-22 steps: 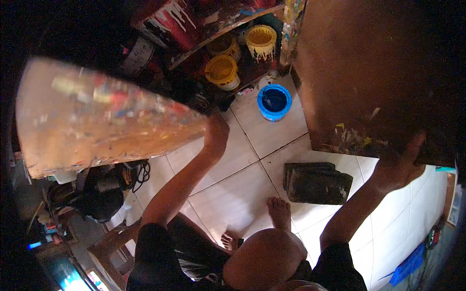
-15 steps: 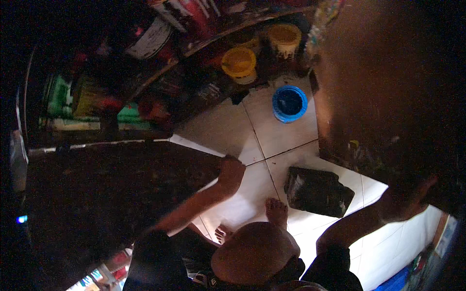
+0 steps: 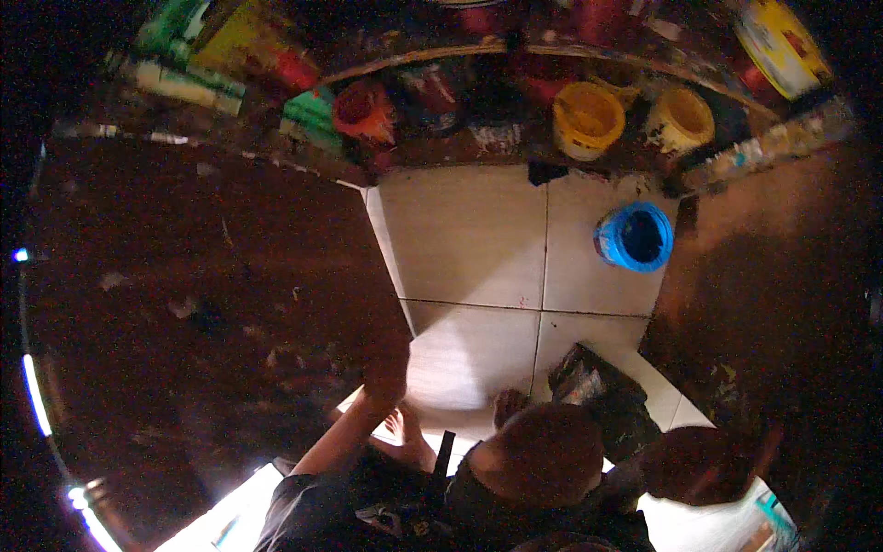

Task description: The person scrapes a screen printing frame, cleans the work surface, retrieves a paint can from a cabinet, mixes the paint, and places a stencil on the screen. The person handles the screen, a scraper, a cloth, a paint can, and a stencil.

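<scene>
My left hand (image 3: 386, 368) is at the inner edge of a wide dark brown panel (image 3: 212, 276) on the left, its fingers lost in shadow. On the right, my right hand (image 3: 704, 465) is low in the view, dark and smeared, near the lower part of another brown panel (image 3: 782, 276). One finger seems to point up beside that panel; whether it grips anything is hidden. Between the panels, a blue tub (image 3: 635, 237) with a dark inside stands on the pale tiled floor (image 3: 460, 239). A dark, blocky object (image 3: 612, 396) lies on the tiles by my knee.
Behind the floor runs a stained shelf (image 3: 478, 152) with a yellow bucket (image 3: 589, 120), a paler yellow bucket (image 3: 681, 124) and a red container (image 3: 363, 110). Green and yellow containers (image 3: 221, 55) stand at the upper left. My bare foot (image 3: 405, 437) is below my left hand.
My view has swung, so the shelf and blue tub now sit further right and the left panel shows more fully. My left hand is lower beside the panel edge; my right hand is closer in.
</scene>
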A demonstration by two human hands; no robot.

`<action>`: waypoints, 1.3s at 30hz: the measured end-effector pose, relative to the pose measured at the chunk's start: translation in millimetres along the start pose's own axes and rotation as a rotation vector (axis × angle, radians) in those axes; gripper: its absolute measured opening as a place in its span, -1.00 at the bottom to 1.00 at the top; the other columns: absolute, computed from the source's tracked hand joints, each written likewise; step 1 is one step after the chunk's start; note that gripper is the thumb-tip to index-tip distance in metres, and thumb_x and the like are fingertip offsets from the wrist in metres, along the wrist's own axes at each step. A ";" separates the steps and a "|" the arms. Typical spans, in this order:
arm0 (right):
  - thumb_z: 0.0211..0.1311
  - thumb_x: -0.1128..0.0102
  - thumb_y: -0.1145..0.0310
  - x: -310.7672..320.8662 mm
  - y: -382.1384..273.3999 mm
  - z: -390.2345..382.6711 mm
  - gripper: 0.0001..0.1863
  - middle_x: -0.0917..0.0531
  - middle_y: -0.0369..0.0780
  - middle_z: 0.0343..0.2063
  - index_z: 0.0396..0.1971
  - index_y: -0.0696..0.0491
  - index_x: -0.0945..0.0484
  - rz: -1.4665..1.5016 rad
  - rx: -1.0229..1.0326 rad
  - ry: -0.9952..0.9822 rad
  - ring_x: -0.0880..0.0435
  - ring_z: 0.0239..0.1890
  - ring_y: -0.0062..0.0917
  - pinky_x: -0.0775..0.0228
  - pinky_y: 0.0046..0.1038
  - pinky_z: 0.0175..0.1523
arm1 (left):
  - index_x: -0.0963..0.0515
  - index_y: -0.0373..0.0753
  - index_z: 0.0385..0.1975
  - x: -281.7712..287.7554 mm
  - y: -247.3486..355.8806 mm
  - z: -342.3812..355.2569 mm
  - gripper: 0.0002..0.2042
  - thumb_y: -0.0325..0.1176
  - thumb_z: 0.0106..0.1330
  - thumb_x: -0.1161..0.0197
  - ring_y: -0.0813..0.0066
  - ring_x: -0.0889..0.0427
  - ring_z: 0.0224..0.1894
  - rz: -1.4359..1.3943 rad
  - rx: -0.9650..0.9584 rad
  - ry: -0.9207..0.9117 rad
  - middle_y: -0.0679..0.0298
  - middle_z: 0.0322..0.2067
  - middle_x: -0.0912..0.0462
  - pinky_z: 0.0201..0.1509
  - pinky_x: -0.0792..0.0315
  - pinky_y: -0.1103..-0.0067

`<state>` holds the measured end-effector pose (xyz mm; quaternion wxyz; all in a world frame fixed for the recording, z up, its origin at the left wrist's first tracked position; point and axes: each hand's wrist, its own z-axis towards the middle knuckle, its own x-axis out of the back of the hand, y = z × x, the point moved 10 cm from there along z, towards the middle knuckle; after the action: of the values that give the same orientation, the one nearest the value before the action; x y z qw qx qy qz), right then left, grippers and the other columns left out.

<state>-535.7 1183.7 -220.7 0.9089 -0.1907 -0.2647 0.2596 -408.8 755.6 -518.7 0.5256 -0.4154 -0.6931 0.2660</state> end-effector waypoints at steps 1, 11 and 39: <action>0.49 -0.08 0.24 -20.6 -2.5 -0.4 -0.58 -0.62 0.00 0.15 0.21 0.14 -0.51 0.060 -0.013 -0.077 -0.60 0.17 -0.27 -0.39 -0.24 0.29 | -0.43 -0.28 0.32 -9.0 -2.2 -3.8 -0.51 -0.28 0.40 -0.15 0.03 -0.38 0.35 -0.011 0.013 -0.030 -0.08 0.30 -0.42 0.47 -0.20 0.15; 0.33 -0.39 0.33 -321.0 -47.7 -5.3 -0.53 -0.64 -0.12 0.12 0.16 0.20 -0.54 0.475 -0.033 -0.661 -0.60 0.15 -0.41 -0.37 -0.35 0.31 | -0.36 -0.28 0.37 -32.0 -65.8 -8.9 -0.27 -0.26 0.13 -0.39 -0.02 -0.24 0.46 -0.386 0.156 -0.128 -0.20 0.41 -0.23 0.48 -0.14 0.05; -0.22 -0.76 0.42 -362.3 -45.3 7.9 -0.12 -0.64 -0.18 0.07 0.17 0.15 -0.41 0.828 -0.173 -0.626 -0.66 0.09 -0.44 -0.52 -0.36 0.22 | -0.20 -0.37 0.38 16.8 -201.1 326.5 0.05 -0.27 -0.18 -0.69 -0.16 -0.37 0.34 -1.973 0.948 1.165 -0.14 0.27 -0.42 0.45 -0.26 0.15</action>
<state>-786.2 941.9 -331.0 0.5885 -0.2668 -0.4466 0.6189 -780.1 689.0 -448.1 0.8292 0.4584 -0.2082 -0.2429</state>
